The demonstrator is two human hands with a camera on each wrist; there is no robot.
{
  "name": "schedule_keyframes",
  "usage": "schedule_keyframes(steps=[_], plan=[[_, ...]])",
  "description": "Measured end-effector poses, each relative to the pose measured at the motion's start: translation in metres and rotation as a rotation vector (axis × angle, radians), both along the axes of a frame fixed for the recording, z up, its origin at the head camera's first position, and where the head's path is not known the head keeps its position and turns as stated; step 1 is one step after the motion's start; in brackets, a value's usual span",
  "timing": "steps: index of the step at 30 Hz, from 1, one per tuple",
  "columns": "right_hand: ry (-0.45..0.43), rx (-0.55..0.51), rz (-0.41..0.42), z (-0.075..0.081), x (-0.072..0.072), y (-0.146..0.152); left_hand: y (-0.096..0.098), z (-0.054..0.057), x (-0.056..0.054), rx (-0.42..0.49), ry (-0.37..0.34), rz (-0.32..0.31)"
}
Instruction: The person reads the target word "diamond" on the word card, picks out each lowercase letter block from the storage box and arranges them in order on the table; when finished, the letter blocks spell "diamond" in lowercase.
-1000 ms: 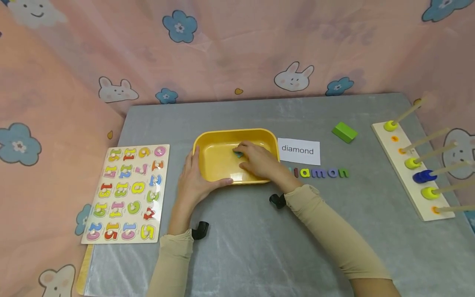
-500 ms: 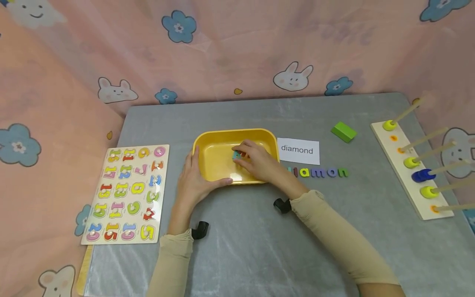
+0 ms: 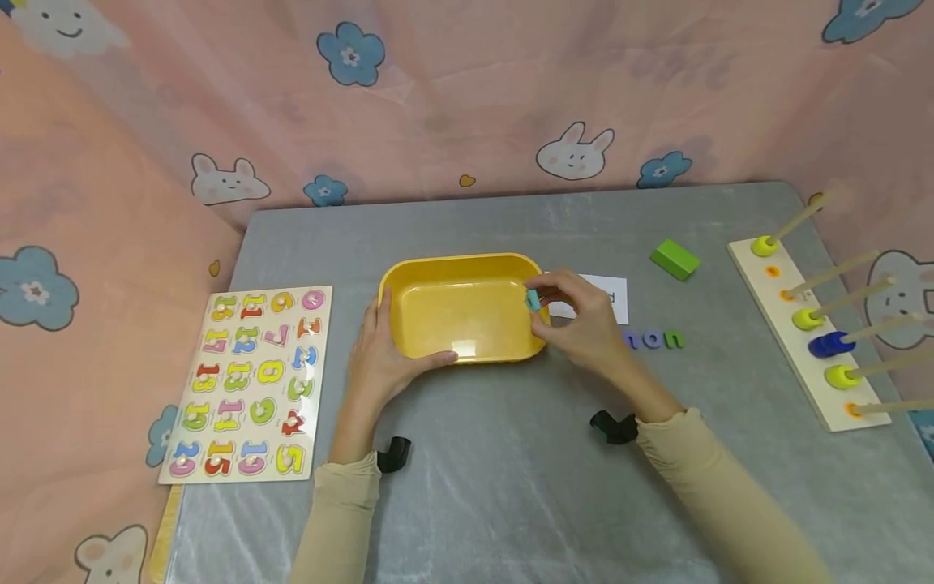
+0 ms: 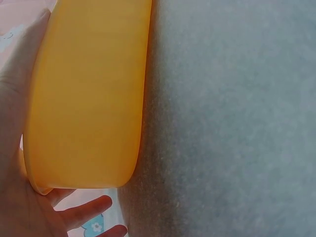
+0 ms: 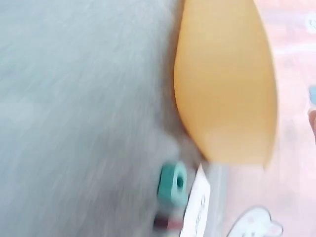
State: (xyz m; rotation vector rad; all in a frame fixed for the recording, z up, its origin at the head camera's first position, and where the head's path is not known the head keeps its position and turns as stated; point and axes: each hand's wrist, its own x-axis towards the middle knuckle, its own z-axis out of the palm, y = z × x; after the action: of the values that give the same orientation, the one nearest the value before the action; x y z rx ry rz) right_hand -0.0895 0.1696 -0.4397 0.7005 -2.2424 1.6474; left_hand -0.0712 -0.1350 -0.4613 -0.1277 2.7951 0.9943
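Note:
My left hand (image 3: 383, 353) rests around the near-left corner of the yellow tray (image 3: 461, 259). Its thumb lies along the front rim, and its straight fingers touch the left wall; in the left wrist view they stretch past the tray's end. Over the tray's right rim, my right hand (image 3: 584, 324) pinches a small teal letter (image 3: 533, 300) between thumb and fingers; which letter it is cannot be made out. Beneath that hand lies a row of coloured letters (image 3: 653, 339), partly hidden, next to a white card (image 3: 615, 294). A teal letter d (image 5: 173, 182) in that row shows in the right wrist view.
A wooden number puzzle board (image 3: 248, 381) lies at the left. Farther right are a green block (image 3: 674, 259) and a peg board (image 3: 810, 341) with upright sticks and beads. A patterned pink curtain (image 3: 452, 97) closes off the back and sides.
My right hand has picked up the teal letter inside the tray and carried it right, to the tray's right rim, covering part of the card and row. The left hand has stayed put.

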Motion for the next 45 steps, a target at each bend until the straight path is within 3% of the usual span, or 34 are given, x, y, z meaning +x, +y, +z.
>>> schedule_keyframes(steps=[3,6,15,20,25,30,34,45], plan=[[-0.064,-0.031,-0.052,0.003,0.010,0.020,0.001,0.000,0.000,-0.002,0.001,-0.003],[-0.100,0.003,-0.151,0.006,0.020,0.041,0.001,-0.001,0.001,-0.003,0.004,-0.005],[-0.068,0.151,-0.492,0.005,0.030,0.101,0.002,0.001,0.001,0.001,-0.005,0.006],[-0.183,0.194,-0.639,0.001,0.037,0.133,0.002,0.002,0.001,-0.001,-0.006,-0.001],[-0.348,0.317,-0.750,-0.006,0.044,0.158,0.001,0.002,0.001,0.004,0.000,-0.001],[-0.498,0.445,-0.756,-0.018,0.046,0.175,0.001,0.001,0.001,0.003,0.009,-0.005],[-0.551,0.499,-0.724,-0.028,0.044,0.182,0.000,0.001,0.002,-0.002,0.008,-0.004],[-0.550,0.542,-0.668,-0.034,0.044,0.182,0.001,0.002,0.001,-0.006,0.006,-0.003]])
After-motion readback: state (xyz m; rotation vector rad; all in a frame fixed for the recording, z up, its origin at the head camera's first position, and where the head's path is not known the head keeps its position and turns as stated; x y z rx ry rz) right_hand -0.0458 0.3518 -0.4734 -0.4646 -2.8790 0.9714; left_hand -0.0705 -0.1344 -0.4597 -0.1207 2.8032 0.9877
